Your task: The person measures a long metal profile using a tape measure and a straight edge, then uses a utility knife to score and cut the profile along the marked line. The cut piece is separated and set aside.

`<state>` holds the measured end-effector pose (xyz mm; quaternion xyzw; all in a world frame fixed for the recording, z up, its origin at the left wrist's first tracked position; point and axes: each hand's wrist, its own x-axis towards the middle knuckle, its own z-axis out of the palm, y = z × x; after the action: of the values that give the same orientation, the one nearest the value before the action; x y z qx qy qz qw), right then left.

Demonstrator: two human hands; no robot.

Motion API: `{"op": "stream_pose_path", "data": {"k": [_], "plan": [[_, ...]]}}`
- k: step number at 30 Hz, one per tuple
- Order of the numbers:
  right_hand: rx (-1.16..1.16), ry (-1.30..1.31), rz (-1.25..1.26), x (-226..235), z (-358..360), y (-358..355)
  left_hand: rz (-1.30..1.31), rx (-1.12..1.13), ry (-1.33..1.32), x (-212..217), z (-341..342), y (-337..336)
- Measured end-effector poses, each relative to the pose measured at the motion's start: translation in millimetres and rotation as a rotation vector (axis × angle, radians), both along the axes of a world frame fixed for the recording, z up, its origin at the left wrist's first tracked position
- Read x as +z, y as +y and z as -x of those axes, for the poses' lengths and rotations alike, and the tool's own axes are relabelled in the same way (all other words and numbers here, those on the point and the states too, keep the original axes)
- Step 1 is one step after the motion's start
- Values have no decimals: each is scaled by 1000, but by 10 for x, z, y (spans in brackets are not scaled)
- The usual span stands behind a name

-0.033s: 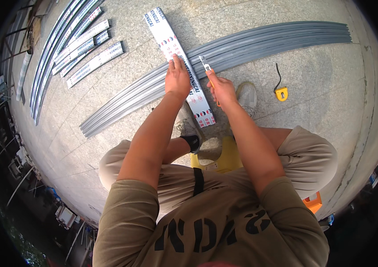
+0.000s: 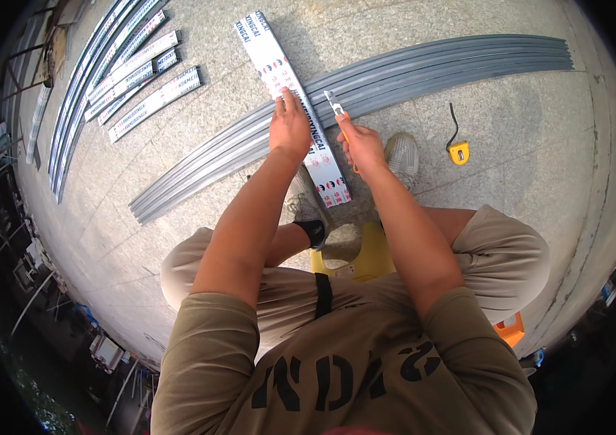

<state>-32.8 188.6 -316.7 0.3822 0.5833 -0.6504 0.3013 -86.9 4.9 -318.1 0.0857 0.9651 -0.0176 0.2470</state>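
A long box-section bar (image 2: 265, 54) wrapped in white printed film lies across a row of long grey metal strips (image 2: 438, 67) on the ground. My left hand (image 2: 290, 130) rests on top of the bar with its fingers stretched out along it. On the bar's right side, my right hand (image 2: 363, 147) is closed round an orange-handled utility knife (image 2: 344, 125). The knife's blade end points up and away from me, over the grey strips. Part of its handle is hidden by my fingers.
A yellow tape measure (image 2: 459, 152) with a black strap lies at the right. Several film-wrapped profile pieces (image 2: 155, 104) and long strips lie at the upper left. My shoes (image 2: 401, 158) stand either side of the bar's near end. A yellow stool (image 2: 371, 254) is beneath me.
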Motion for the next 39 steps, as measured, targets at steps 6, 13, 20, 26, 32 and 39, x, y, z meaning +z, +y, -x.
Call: {"op": "stream_pose_path", "data": {"k": [6, 13, 20, 26, 32, 39], "plan": [[8, 18, -97, 6, 15, -45, 104, -60, 6, -131, -4, -21], [15, 32, -136, -124, -10, -16, 92, -99, 15, -40, 19, -31], [140, 66, -243, -255, -2, -80, 110, -121, 20, -54, 25, -36], [439, 324, -495, -282, 102, -176, 126, -125, 14, 7, 40, 1], [491, 419, -571, -325, 279, -255, 126, -130, 17, -38, 29, -18], [540, 353, -630, -297, 377, -331, 133, -139, 10, -59, 29, -12]]}}
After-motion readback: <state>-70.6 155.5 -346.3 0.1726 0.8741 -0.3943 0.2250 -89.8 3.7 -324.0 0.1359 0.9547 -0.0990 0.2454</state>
